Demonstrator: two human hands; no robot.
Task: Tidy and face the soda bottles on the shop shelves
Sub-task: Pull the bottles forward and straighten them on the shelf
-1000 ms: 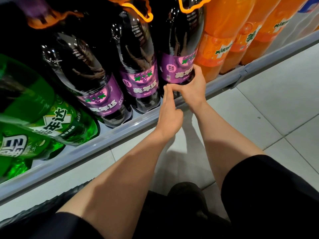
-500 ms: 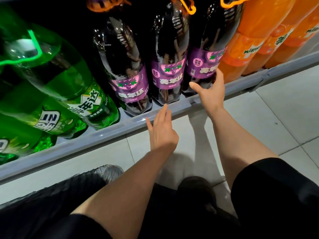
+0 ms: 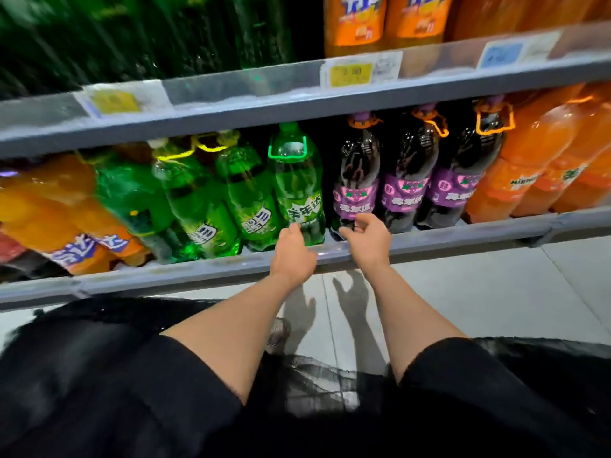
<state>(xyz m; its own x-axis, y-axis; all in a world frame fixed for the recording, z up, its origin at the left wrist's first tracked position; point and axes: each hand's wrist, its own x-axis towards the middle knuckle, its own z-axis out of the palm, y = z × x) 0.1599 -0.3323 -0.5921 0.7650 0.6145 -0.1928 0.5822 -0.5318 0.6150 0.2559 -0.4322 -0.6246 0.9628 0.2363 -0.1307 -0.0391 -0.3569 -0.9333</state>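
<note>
On the lower shelf [image 3: 429,241] stand big soda bottles. A green bottle [image 3: 299,190] with its label facing out stands beside three dark purple-labelled bottles, the leftmost [image 3: 355,180] nearest my hands. My left hand [image 3: 292,252] reaches over the shelf lip, thumb and fingertips at the green bottle's base; its fingers are mostly hidden behind the hand. My right hand [image 3: 367,241] hovers with loosely curled fingers at the foot of the leftmost purple bottle and grips nothing that I can see.
More green bottles [image 3: 205,200] with turned labels and orange bottles [image 3: 66,219] lean at the left. Orange bottles [image 3: 535,173] fill the right. The upper shelf [image 3: 264,94] carries price tags and more bottles. Grey floor tiles [image 3: 479,292] lie below.
The view has pulled back and shifted left along the shelf. My right hand left the rightmost purple bottle for the leftmost one. My left hand moved left to the green bottle.
</note>
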